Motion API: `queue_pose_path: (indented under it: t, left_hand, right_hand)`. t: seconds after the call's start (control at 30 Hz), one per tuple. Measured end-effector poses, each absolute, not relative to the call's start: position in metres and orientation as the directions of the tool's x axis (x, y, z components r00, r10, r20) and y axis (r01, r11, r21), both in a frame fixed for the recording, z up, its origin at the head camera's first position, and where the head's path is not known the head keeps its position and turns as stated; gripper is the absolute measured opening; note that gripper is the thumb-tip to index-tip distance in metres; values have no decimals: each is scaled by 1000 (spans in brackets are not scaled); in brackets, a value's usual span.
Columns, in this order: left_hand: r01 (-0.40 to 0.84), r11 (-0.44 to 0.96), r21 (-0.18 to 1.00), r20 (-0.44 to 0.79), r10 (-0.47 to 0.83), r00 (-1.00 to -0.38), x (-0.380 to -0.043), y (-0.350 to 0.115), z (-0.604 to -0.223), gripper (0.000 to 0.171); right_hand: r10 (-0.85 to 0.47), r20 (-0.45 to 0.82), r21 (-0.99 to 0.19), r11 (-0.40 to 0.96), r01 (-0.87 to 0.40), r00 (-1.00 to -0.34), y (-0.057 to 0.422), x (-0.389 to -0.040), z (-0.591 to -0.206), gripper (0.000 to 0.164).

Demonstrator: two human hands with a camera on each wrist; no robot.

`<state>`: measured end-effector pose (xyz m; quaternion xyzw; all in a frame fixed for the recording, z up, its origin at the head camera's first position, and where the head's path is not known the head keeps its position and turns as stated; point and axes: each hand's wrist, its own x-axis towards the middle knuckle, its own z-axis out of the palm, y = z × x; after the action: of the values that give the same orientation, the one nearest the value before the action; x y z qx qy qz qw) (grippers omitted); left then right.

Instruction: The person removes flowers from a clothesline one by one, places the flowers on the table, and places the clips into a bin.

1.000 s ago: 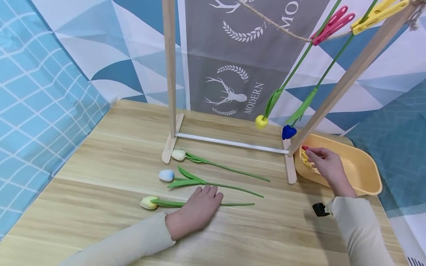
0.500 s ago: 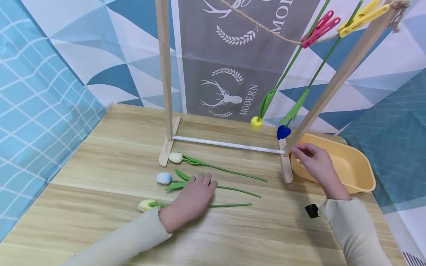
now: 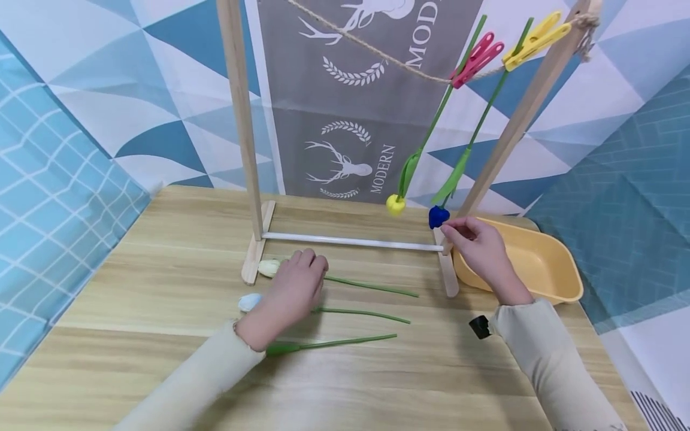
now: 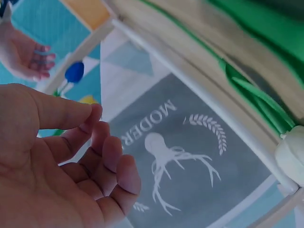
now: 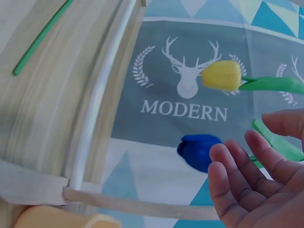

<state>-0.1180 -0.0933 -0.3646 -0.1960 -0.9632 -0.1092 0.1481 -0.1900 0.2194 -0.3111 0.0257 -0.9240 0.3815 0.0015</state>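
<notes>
My left hand [image 3: 293,290] hovers over the white tulip [image 3: 268,268] and the light-blue tulip [image 3: 249,301], hiding part of both. In the left wrist view its fingers [image 4: 111,152] are loosely bent and hold nothing. A third tulip [image 3: 283,348] lies nearer, its head hidden by the left sleeve. My right hand [image 3: 480,245] is raised close to the hanging blue tulip [image 3: 439,216]. The right wrist view shows that hand with relaxed fingers [image 5: 219,183] and nothing in them. Beside the blue one hangs a yellow tulip [image 3: 396,205], head down.
A red clothespin [image 3: 477,61] and a yellow clothespin [image 3: 533,43] clip the hanging stems to a rope [image 3: 372,50]. A wooden frame [image 3: 242,114] with a white crossbar [image 3: 350,241] stands at the back. An orange-yellow basin [image 3: 544,263] sits at right, partly behind my right hand.
My left hand has moved away from the nearest tulip, toward the white one. My right hand has risen from the basin leftward to the blue tulip. The head view has shifted.
</notes>
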Motion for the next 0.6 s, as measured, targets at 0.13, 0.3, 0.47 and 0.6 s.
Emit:
queue_pose_path:
  t: [0.13,0.3,0.47,0.6]
  left_hand:
    - [403,890,214,382,304,-873,-127,-93,-357,8]
    - [423,848,318,423,273,-864,-135,-91,-345,10]
    - [449,798,403,443,260,-858,-140,-87,-337,13]
    - [466,766,444,448,260,-855,-144,-82,-329,14]
  right_hand:
    - [-54,60,-716,694,-81,-997,214,-191,-303,48]
    - [-54,113,-744,658,-120,-992,208,-193,-292,45]
    - [-38,129,-754,646,-123,-991,201,-195,-282,42]
    - [-34,135,-758,641,-125,-990,197,-195,-277,41]
